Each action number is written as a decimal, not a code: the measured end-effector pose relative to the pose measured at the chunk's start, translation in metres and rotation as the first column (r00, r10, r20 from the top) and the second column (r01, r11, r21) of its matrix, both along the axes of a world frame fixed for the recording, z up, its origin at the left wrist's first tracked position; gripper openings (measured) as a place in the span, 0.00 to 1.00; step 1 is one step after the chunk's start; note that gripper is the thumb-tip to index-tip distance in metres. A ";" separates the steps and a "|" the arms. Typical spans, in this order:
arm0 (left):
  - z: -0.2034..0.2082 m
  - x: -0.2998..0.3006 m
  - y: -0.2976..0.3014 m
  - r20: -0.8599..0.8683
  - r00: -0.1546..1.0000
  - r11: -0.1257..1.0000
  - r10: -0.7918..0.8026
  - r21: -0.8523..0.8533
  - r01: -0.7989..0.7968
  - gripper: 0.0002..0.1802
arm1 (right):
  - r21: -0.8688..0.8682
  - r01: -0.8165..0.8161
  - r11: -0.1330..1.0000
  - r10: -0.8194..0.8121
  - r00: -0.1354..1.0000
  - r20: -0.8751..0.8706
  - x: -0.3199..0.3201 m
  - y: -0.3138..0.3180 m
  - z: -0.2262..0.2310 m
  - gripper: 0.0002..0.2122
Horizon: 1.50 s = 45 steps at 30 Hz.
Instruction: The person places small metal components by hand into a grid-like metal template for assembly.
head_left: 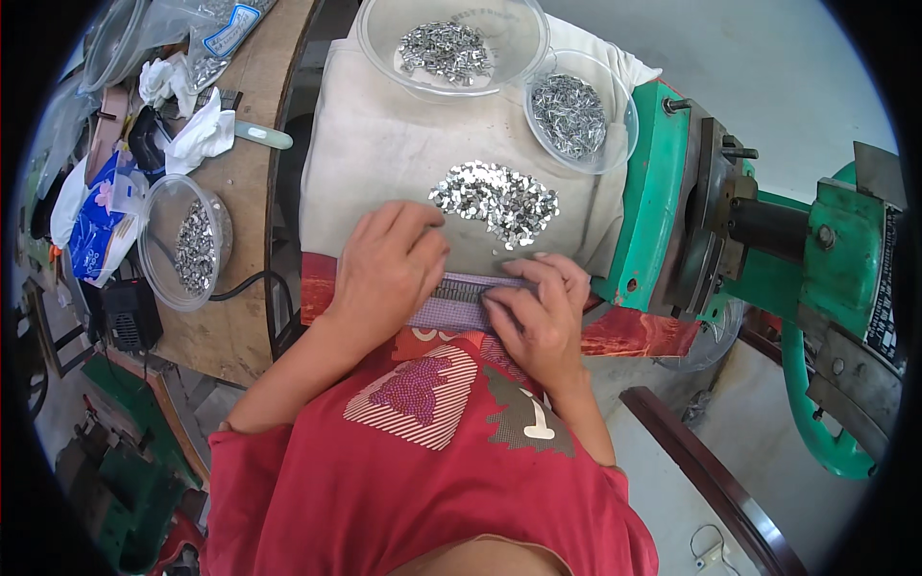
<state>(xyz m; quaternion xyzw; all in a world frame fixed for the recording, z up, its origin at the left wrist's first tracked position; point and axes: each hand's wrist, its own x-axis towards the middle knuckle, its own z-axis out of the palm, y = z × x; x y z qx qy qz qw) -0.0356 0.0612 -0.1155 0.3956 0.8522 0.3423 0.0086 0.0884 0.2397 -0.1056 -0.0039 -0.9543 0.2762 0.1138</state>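
A loose pile of small shiny flat metal pieces (495, 200) lies on the pale cloth in front of me. My left hand (389, 261) is at the pile's near left side, its fingers curled in; anything held at the fingertips is too small to make out. Close to my body runs a narrow strip with a row of small metal parts (459, 291) along it, over a purple checked cloth (451, 315). At the strip's right end is my right hand (545, 309), fingers bent and closed, with thumb and fingertips against it. What those fingertips grip is hidden.
Beyond the pile stand a large clear tub (384, 67) and a smaller clear bowl (615, 144), both holding metal parts. A green machine (645, 192) borders the right side. On the left wooden table (259, 86) are another clear tub (154, 245), tissues (202, 139) and a pale-handled tool (264, 135).
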 end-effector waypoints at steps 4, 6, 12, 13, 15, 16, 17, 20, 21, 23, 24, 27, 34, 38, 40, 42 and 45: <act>-0.009 -0.005 0.002 0.048 0.998 0.999 0.033 0.003 -0.034 0.09 | 0.005 0.007 1.000 -0.007 1.000 0.012 0.000 0.003 0.003 0.10; -0.007 -0.007 0.001 0.111 0.993 1.000 0.025 -0.010 -0.024 0.09 | 0.021 0.033 0.999 -0.033 0.999 -0.011 -0.005 0.007 0.004 0.11; -0.009 -0.014 -0.003 0.131 0.989 0.997 -0.076 0.008 0.075 0.09 | 0.130 -0.085 0.988 0.086 0.996 -0.005 -0.030 0.025 -0.004 0.12; -0.009 -0.015 -0.003 0.129 0.989 0.997 -0.072 0.008 0.071 0.09 | 0.127 -0.101 0.987 0.101 0.995 0.002 -0.031 0.027 -0.006 0.12; -0.009 -0.015 -0.003 0.147 0.986 0.997 -0.080 -0.007 0.082 0.08 | 0.123 -0.090 0.988 0.091 0.996 -0.003 -0.033 0.026 -0.006 0.11; -0.009 -0.014 -0.003 0.148 0.986 0.997 -0.078 -0.008 0.080 0.08 | 0.119 -0.075 0.990 0.076 0.997 -0.005 -0.034 0.026 -0.006 0.11; -0.009 -0.013 -0.002 0.122 0.990 0.997 -0.070 -0.009 0.072 0.08 | 0.119 -0.077 0.990 0.078 0.997 -0.004 -0.033 0.026 -0.006 0.11; -0.011 -0.009 0.001 0.073 0.996 0.998 -0.057 -0.027 0.059 0.09 | 0.107 -0.029 0.994 0.029 1.000 -0.001 -0.031 0.024 -0.005 0.08; -0.011 -0.009 0.002 0.049 0.997 0.997 -0.055 -0.042 0.057 0.09 | 0.067 -0.028 0.997 0.029 1.000 -0.005 -0.029 0.022 -0.002 0.08; -0.011 -0.008 0.003 0.036 0.997 0.997 -0.067 -0.022 0.068 0.09 | -0.006 -0.032 0.999 0.032 0.999 -0.010 -0.022 0.017 0.002 0.09; -0.011 -0.007 0.003 0.021 0.997 0.997 -0.080 -0.003 0.080 0.10 | -0.023 -0.039 0.999 0.039 0.999 -0.009 -0.018 0.012 0.005 0.09; -0.010 -0.004 -0.002 0.025 0.998 0.998 -0.060 0.028 0.060 0.10 | -0.040 -0.054 0.998 0.054 0.998 -0.012 -0.012 -0.002 0.004 0.09; -0.003 0.008 -0.018 0.064 0.995 0.997 -0.072 0.036 0.070 0.08 | -0.009 0.018 1.000 -0.018 1.000 -0.013 -0.009 0.003 0.004 0.10; -0.003 0.020 -0.017 0.104 0.987 0.987 -0.119 0.116 0.107 0.11 | 0.025 0.118 0.993 -0.116 0.991 -0.060 -0.015 0.020 -0.003 0.10; -0.006 0.023 -0.014 0.111 0.984 0.984 -0.140 0.129 0.126 0.11 | 0.044 0.124 0.991 -0.121 0.990 -0.073 -0.021 0.022 -0.006 0.09; -0.008 0.025 -0.012 0.111 0.980 0.979 -0.164 0.137 0.149 0.10 | 0.089 0.110 0.990 -0.106 0.994 -0.040 -0.025 0.022 -0.008 0.09; -0.012 0.026 -0.008 0.113 0.978 0.978 -0.176 0.133 0.160 0.10 | 0.111 0.094 0.989 -0.094 0.996 -0.005 -0.027 0.023 -0.002 0.09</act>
